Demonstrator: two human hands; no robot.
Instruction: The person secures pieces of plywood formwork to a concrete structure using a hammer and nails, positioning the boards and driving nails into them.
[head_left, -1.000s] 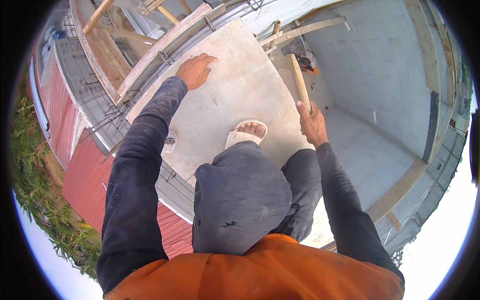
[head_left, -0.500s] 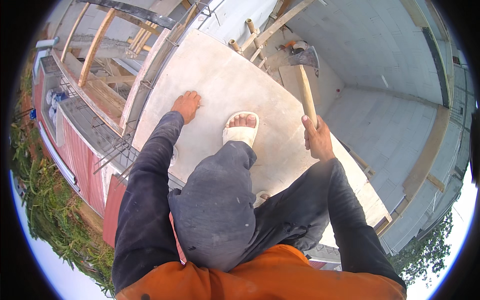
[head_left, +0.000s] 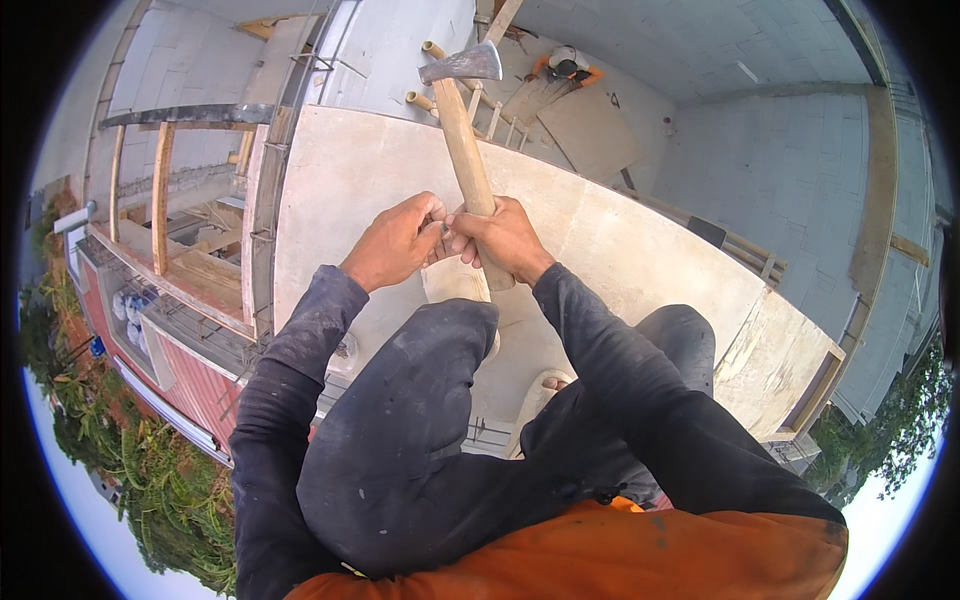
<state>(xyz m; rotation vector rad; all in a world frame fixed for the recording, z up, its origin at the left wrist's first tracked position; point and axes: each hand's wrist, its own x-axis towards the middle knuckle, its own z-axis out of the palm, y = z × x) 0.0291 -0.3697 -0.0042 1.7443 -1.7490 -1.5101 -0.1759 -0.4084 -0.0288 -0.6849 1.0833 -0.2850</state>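
A hatchet (head_left: 463, 140) with a dark metal head and a pale wooden handle points up and away from me. My right hand (head_left: 508, 238) is wrapped round the lower part of its handle. Close against it, my left hand (head_left: 398, 240) has its fingertips pinched together, meeting the right hand's fingers. Something small and dark may be between them, too small to name. Both hands are above a pale wooden board (head_left: 350, 170), over my sandal (head_left: 455, 283), which they and my knee partly hide.
Beyond the board's far edge is a drop to a lower floor, where another person (head_left: 568, 66) crouches by a sheet (head_left: 590, 135). Block walls (head_left: 770, 160) rise on the right. Timber framing (head_left: 163, 195) stands at left, beside steel bars. My second sandal (head_left: 535, 408) is nearer me.
My left hand has lifted off the board and come to the middle. My right hand has brought the hatchet leftward to meet it. The view has shifted, showing the crouching person more fully.
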